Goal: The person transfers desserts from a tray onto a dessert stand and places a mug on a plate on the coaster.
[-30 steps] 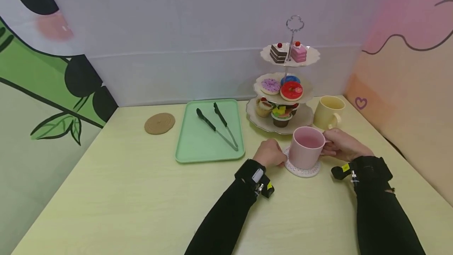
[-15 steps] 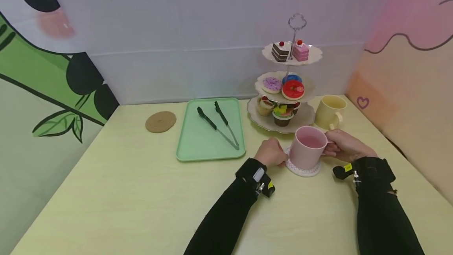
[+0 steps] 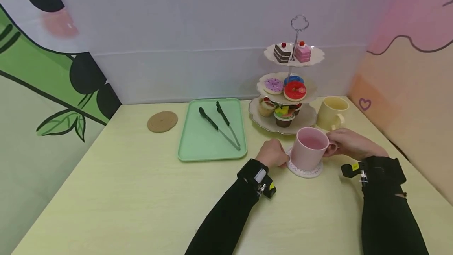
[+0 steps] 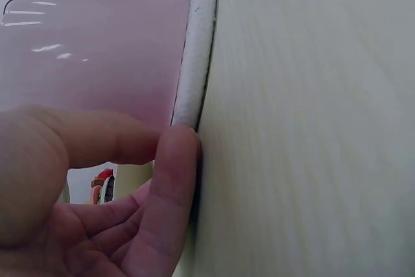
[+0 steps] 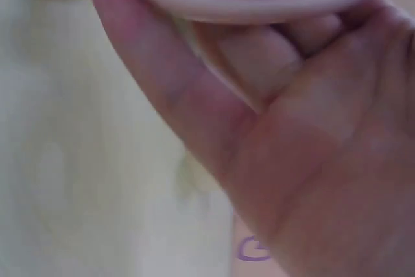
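A pink mug (image 3: 308,153) stands upright on a round white coaster (image 3: 307,174) with a patterned edge. My left hand (image 3: 271,153) pinches the coaster's left edge between thumb and forefinger; in the left wrist view the coaster's thick white rim (image 4: 198,50) meets those fingertips. My right hand (image 3: 355,144) is at the mug's handle (image 5: 259,6), fingers loosely curled about it. A gap shows between handle and palm in the right wrist view, and part of the grip is hidden.
Behind the mug stands a three-tier stand (image 3: 309,123) with toy cakes, doughnuts and cupcakes. A yellow mug (image 3: 330,114) is right of it. Further left lie a green tray (image 3: 196,145) bearing tongs (image 3: 223,129) and a round brown coaster (image 3: 162,121). Walls border the back and right.
My right hand has shifted slightly right, and its hold on the handle looks looser. The left hand keeps its pinch on the coaster. The head view has shifted a little.
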`<control>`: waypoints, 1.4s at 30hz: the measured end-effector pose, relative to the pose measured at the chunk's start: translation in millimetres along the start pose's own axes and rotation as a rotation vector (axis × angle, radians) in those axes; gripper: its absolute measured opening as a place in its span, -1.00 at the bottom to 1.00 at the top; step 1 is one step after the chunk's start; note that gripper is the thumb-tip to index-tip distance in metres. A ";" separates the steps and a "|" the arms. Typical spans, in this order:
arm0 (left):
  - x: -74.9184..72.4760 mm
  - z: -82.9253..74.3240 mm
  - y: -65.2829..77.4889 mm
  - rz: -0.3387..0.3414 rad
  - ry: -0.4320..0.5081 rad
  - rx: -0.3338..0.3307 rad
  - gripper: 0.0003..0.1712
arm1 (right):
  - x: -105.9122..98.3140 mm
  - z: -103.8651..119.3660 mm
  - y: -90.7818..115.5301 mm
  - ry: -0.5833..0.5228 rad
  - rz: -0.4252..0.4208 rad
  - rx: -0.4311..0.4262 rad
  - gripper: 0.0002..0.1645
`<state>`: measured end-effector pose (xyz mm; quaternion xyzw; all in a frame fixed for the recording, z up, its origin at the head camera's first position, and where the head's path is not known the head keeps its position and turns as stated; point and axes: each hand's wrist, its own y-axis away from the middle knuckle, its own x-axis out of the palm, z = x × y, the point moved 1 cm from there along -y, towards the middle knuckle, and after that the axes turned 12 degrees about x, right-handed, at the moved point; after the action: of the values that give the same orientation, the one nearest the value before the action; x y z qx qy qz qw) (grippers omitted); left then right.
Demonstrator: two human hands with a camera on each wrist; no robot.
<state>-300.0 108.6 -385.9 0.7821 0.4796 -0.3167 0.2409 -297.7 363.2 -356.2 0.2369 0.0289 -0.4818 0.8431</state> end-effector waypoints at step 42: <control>-214.0 187.0 97.9 -0.626 0.005 -0.241 -0.70 | 185.8 156.7 -61.1 0.059 -0.346 -0.204 -0.69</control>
<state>-333.7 -188.0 -351.1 0.5637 0.7311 -0.3143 0.2213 -277.1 121.9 -291.5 0.1556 0.1427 -0.6070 0.7661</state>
